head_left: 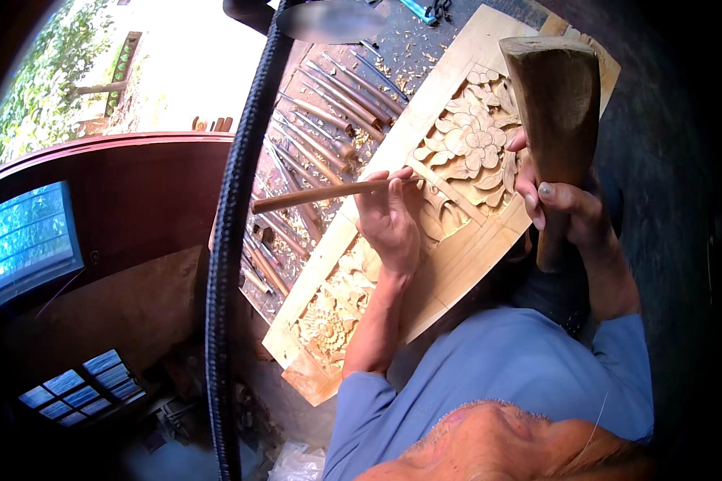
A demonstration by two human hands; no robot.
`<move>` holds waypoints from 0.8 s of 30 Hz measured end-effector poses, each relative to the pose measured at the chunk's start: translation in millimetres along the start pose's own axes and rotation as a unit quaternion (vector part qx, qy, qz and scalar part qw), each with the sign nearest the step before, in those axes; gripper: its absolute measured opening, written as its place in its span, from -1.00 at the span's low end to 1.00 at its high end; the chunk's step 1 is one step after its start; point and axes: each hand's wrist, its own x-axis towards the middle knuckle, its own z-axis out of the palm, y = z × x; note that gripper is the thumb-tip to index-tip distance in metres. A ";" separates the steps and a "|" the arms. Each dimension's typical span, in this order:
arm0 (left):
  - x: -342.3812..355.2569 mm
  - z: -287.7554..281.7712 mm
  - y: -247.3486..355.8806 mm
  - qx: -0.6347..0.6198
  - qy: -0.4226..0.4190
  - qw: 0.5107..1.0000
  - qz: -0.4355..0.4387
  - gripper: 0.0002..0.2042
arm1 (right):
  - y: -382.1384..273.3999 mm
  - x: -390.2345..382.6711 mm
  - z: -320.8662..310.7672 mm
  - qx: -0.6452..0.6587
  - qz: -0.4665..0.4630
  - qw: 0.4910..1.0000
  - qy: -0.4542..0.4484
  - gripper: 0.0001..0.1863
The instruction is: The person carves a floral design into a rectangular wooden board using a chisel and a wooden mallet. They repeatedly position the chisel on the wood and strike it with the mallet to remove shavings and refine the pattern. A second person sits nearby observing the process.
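A long pale wooden panel [465, 256] with carved flowers and leaves lies slantwise in front of me. My left hand [391, 224] pinches a carving chisel [313, 194] between thumb and fingers. Its wooden handle points out to the left, and its working end, partly behind my fingers, is over the panel beside a leaf carving [441, 210]. My right hand [569, 204] is wrapped round the handle of a wooden mallet [555, 96]. The mallet's thick head is raised above the panel's right part and hides some of the carved flowers [477, 140].
Several chisels and gouges [317, 152] lie side by side beyond the panel, among wood shavings [413, 60]. A thick black braided cord or tube [231, 224] crosses the view at the left. A clear plastic bag [298, 462] lies at the bottom.
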 end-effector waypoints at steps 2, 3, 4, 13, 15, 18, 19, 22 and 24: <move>-0.8 -0.9 1.1 0.006 0.003 1.000 0.003 -0.81 | -2.2 -0.6 1.4 0.006 0.004 1.000 0.000 -0.25; -0.3 -0.9 1.6 0.013 0.001 1.000 0.007 -0.81 | -2.7 -0.9 2.5 0.010 0.003 1.000 0.004 -0.25; 0.1 -0.9 2.0 0.020 0.000 1.000 0.010 -0.81 | -2.9 -0.7 3.2 0.014 0.001 1.000 0.007 -0.26; -0.5 -2.2 -6.5 0.007 0.007 1.000 -0.001 -0.82 | 0.6 1.5 -0.4 0.021 -0.026 0.999 -0.017 -0.28; -0.4 -1.7 -5.3 0.012 0.006 1.000 0.015 -0.82 | 0.2 0.5 0.3 0.020 -0.022 0.999 -0.017 -0.29; 0.9 0.1 -5.1 0.034 0.004 0.998 0.045 -0.81 | -3.5 0.2 3.6 0.016 -0.018 1.000 -0.014 -0.30; 1.3 -0.8 -6.3 0.051 0.001 0.998 0.043 -0.80 | -4.9 0.3 4.6 0.013 -0.017 1.000 -0.012 -0.30; 4.2 0.9 -4.6 0.085 -0.013 0.995 0.055 -0.80 | -0.2 0.9 -0.6 0.000 -0.029 0.999 -0.021 -0.33; 5.5 3.8 -9.3 0.079 -0.011 0.996 0.048 -0.80 | -1.1 -1.8 0.4 0.011 -0.022 0.999 -0.021 -0.34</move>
